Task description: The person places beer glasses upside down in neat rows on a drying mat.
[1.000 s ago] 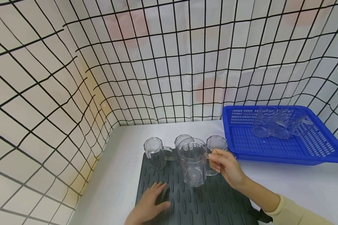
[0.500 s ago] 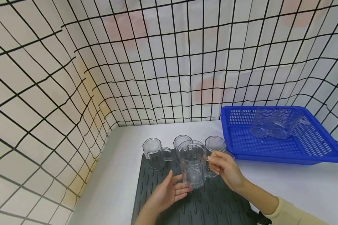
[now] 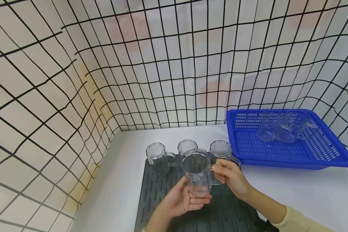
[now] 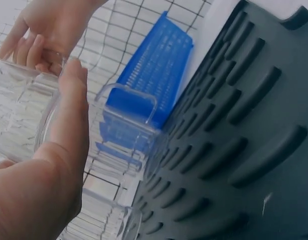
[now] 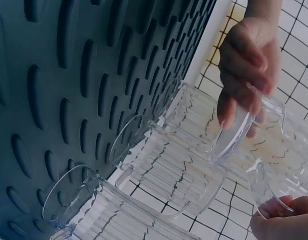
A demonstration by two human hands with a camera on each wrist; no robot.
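A clear glass mug [image 3: 196,169] is held above the dark ridged mat [image 3: 152,190]. My right hand [image 3: 232,178] pinches its handle between thumb and fingers. My left hand [image 3: 181,203] supports the mug's lower end, with fairly straight fingers underneath and the thumb along the side. In the left wrist view, the fingers [image 4: 71,107] lie across the round end of the mug. Behind it, three similar mugs stand upside down along the mat's far edge: a left mug [image 3: 159,162], a middle mug [image 3: 187,145] and a right mug [image 3: 221,148]. The held mug partly hides the middle one.
A blue plastic basket [image 3: 293,163] stands on the white table [image 3: 116,180] at the back right, close to the right mug. Two clear mugs [image 3: 288,129] are inside it. Black wire grid walls [image 3: 168,93] border the table at the back and sides.
My left hand has risen from over the mat, turned palm up, and come under the mug. The held mug has dropped slightly and tilted. The right hand keeps its hold on the handle.
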